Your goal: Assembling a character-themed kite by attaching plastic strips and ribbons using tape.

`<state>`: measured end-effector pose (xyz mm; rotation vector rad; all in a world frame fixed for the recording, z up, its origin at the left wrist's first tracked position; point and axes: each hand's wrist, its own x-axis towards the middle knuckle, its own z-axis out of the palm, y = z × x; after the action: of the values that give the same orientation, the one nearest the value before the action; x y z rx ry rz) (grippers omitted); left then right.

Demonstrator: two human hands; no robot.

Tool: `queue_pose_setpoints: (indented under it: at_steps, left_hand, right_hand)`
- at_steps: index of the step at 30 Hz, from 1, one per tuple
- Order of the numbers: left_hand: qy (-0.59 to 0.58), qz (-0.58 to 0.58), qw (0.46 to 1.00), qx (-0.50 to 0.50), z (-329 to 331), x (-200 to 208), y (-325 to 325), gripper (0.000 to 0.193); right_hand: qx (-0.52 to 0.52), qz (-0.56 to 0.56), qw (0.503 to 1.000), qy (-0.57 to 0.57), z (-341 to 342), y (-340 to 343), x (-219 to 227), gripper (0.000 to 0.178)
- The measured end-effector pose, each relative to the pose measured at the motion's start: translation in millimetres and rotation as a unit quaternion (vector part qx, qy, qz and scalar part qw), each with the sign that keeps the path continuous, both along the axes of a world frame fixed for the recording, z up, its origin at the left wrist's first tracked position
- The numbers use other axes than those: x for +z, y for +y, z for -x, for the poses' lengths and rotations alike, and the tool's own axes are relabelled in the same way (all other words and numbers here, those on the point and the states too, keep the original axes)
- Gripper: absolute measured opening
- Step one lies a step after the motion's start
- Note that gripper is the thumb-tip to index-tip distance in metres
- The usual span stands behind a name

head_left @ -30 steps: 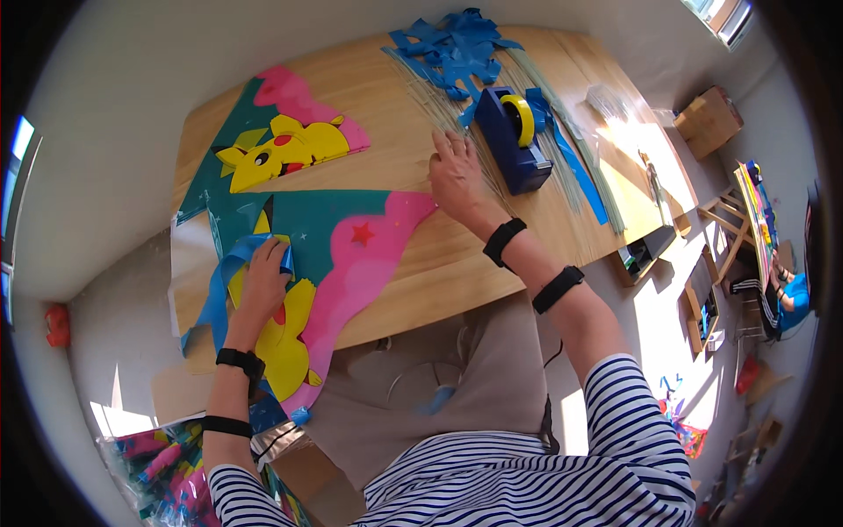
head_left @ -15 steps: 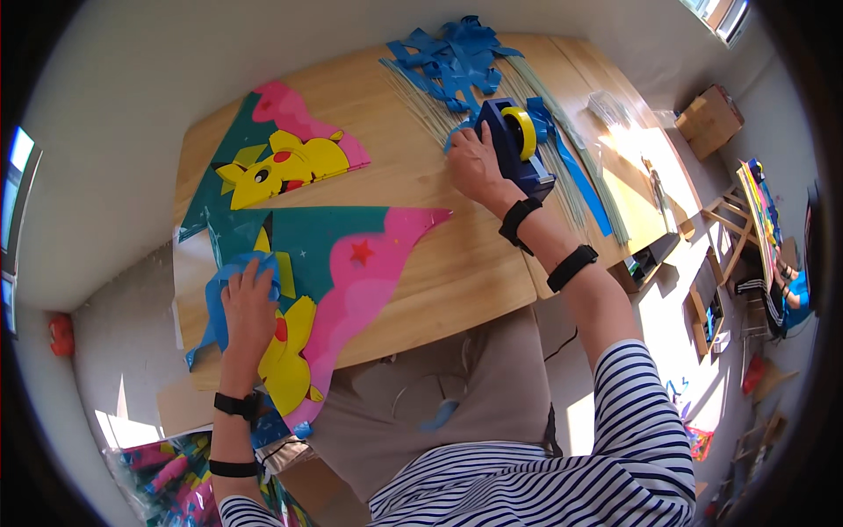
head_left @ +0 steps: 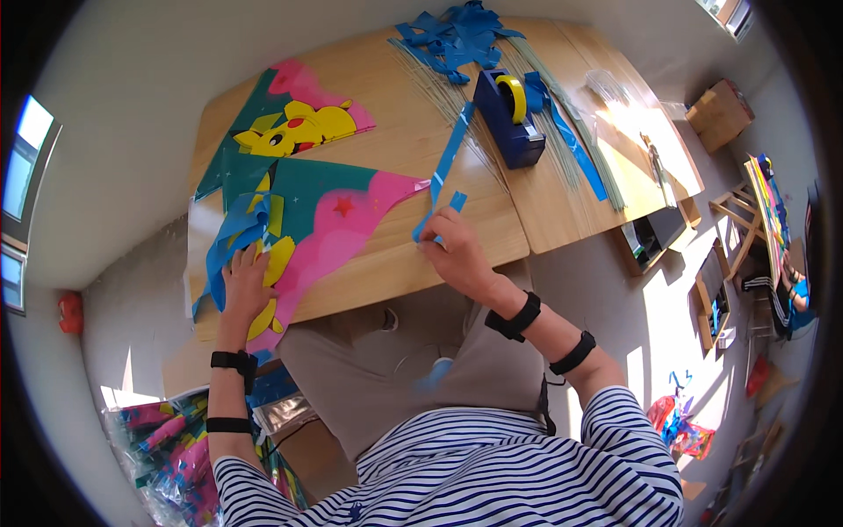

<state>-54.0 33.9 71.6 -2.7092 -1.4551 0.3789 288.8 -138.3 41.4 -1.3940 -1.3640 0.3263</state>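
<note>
A kite sail (head_left: 373, 206) of thin green and pink sheet with a yellow cartoon figure lies at the table's near left. My left hand (head_left: 245, 285) rests on its left part, fingers stretched out beside a crumpled bunch of blue strips (head_left: 235, 239). My right hand (head_left: 458, 256) is closed, pinching a long blue strip (head_left: 451, 156) whose far end reaches up toward the tape dispenser. A short end of the strip sticks out above my fingers. The dark blue tape dispenser (head_left: 512, 127), with a yellow roll, stands right of the strip. Behind lies a second similar sail (head_left: 294, 119).
Thin pale rods (head_left: 439, 105) and a heap of blue strips (head_left: 461, 39) lie at the table's far side. Pliers-like metal tools (head_left: 655, 164) lie at the right, above an open drawer (head_left: 652, 241). A bag of colourful sheets (head_left: 167, 448) sits low at the left.
My right hand has left the dispenser and come nearer me, drawing the blue strip along. The kite sail appears higher in view. My left hand stays on it, beside the blue bunch.
</note>
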Motion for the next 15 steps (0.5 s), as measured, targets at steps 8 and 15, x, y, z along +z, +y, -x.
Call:
queue_pose_setpoints:
  at_steps: [8,15]
  left_hand:
    - [-0.542,0.569,0.590,0.182,-95,-8,-136,0.039]
    - [-0.684,0.578,0.403,0.190,-113,-26,-160,0.021]
  right_hand:
    - [0.086,0.078,0.987,0.111,71,-49,22,0.014]
    - [0.138,0.103,0.981,0.087,87,-111,12,0.016]
